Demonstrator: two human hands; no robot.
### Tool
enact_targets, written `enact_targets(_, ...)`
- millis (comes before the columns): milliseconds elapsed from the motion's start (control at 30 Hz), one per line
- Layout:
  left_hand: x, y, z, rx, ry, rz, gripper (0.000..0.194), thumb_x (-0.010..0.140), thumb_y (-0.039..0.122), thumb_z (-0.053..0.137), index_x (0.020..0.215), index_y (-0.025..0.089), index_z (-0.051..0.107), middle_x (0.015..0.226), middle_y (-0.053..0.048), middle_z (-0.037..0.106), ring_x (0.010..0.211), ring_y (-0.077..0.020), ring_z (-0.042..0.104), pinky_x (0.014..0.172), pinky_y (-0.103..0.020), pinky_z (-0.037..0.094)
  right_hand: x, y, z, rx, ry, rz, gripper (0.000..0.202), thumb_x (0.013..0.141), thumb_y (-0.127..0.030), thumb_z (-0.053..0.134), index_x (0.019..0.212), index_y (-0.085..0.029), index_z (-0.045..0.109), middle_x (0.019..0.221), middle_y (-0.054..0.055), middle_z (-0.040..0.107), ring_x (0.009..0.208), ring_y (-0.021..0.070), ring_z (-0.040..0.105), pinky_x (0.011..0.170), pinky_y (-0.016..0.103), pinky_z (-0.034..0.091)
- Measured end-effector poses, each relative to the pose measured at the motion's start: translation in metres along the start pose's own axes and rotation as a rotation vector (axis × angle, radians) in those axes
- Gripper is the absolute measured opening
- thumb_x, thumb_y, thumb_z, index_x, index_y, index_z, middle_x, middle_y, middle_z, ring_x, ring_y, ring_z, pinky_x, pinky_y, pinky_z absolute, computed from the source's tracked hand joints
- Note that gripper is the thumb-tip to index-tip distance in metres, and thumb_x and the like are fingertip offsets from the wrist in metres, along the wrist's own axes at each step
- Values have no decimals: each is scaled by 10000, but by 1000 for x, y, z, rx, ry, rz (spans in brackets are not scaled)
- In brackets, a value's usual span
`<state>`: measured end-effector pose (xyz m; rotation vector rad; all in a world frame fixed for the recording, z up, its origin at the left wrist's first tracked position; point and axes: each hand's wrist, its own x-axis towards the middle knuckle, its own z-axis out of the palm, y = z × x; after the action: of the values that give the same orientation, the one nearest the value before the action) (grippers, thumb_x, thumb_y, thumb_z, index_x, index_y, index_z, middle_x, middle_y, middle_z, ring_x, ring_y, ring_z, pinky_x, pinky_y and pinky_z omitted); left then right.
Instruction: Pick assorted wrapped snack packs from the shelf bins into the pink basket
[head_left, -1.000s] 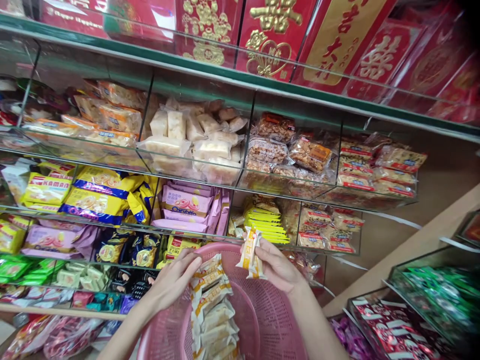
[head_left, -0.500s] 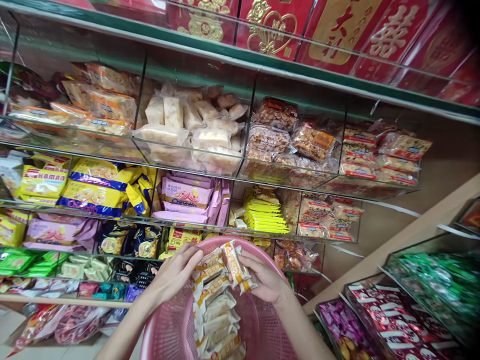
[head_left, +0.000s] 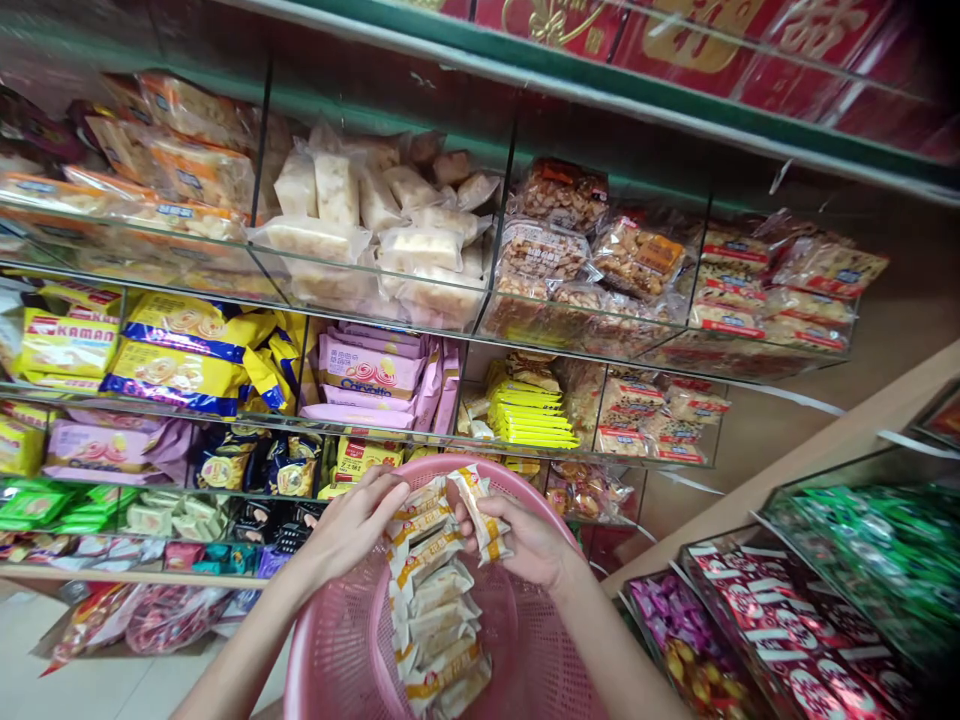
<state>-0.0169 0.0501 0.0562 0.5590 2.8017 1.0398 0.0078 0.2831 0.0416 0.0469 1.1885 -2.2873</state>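
A pink plastic basket with mesh walls is in front of me. Inside it runs a row of small wrapped snack bars in white-and-yellow wrappers. My left hand reaches over the basket's left side, its bent fingers on the upper end of the row; part of that grip is hidden. Between the thumb and fingers of my right hand is a snack bar in the same kind of wrapper, tilted above the right side of the row. My right fingertips show between this bar and the others.
Glass-fronted shelves of packaged snacks stand close beyond the basket. Yellow packs and purple packs fill compartments at left and centre. At the right are bins of red-and-white packets and green sweets.
My right hand has closed further around its bar, with the fingertips now showing on the bar's left side. My left hand stays at the row's upper end. The view has shifted slightly.
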Motion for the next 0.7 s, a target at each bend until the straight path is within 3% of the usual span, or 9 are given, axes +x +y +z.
enact_targets(167,1,-4,0,-12,-7,6,488,874,555,233,986,248,595,1147,-30,546,1062,-215,542,962,-365,372,-30,-9,-5,-133,21,55,289,754,-308,641,978,-129,611,791,37,647,634,97,596,578,208,486)
enact_targets(333,0,-10,0,-15,-7,-7,484,877,552,221,982,253,587,1135,-13,541,1034,-204,556,977,-356,359,-74,-5,-1,-314,-16,199,371,651,-246,741,985,-171,598,857,9,627,669,98,587,592,212,470)
enact_targets(500,2,-8,1,-15,-1,16,486,881,538,219,971,237,589,1123,-25,548,1041,-202,553,950,-343,386,-89,31,0,-626,-119,333,610,497,-189,826,1070,-208,614,996,-7,628,888,104,552,763,182,418)
enact_targets(700,2,-6,3,-17,5,17,494,880,532,229,971,237,615,1113,-33,570,1053,-206,558,947,-347,400,-77,91,-21,-1057,-240,263,359,730,-359,639,1067,-238,657,1044,45,670,940,188,592,820,279,434)
